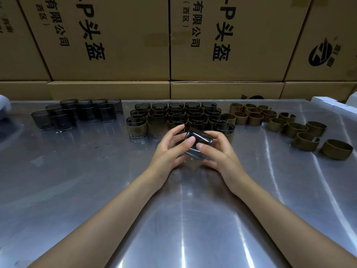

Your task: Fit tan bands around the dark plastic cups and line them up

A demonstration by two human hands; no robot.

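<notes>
One dark cup point(199, 144), tilted, between both hands' point(170, 149) curled fingers point(207, 147); band count unclear

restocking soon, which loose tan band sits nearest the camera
The tan band at the far right edge, alone in front of the other loose ones.

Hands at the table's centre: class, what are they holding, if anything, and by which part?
Both hands hold one dark plastic cup, tilted above the table. The left hand grips its left side wall, the right hand its right side wall, thumbs on top.
</notes>
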